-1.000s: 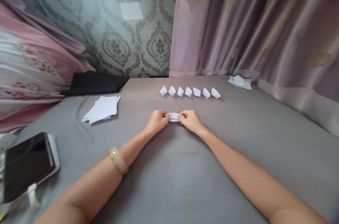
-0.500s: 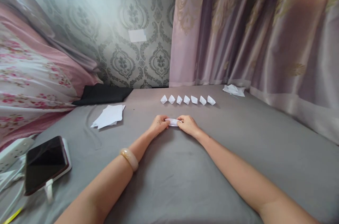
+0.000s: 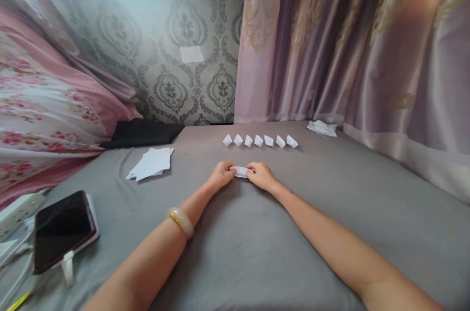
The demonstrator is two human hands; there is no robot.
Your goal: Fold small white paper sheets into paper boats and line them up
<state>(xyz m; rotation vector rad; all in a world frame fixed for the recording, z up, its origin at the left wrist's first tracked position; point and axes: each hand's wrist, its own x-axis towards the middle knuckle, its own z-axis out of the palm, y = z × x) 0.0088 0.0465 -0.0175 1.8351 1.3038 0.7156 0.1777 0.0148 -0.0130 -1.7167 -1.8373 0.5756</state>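
Note:
A small folded strip of white paper (image 3: 241,172) is stretched level between my two hands, just above or on the grey sheet; I cannot tell which. My left hand (image 3: 221,175) pinches its left end, thumb on top. At the right end, the thumb and fingers of my right hand (image 3: 262,176) are closed on the same paper. Beyond my hands stands a row of several small folded white paper pieces (image 3: 258,141), pointed in shape. To the left of my left hand lies a stack of white paper sheets (image 3: 151,164).
Further white papers (image 3: 322,128) lie at the back right near the curtain (image 3: 293,46). A black cloth (image 3: 145,133) is at the back left. A phone (image 3: 64,230), white cables and a power strip (image 3: 20,213) occupy the left front of the grey sheet (image 3: 249,252).
My right hand's fingers have shifted slightly on the paper's end, and a little more of the strip shows. The view has tilted up slightly.

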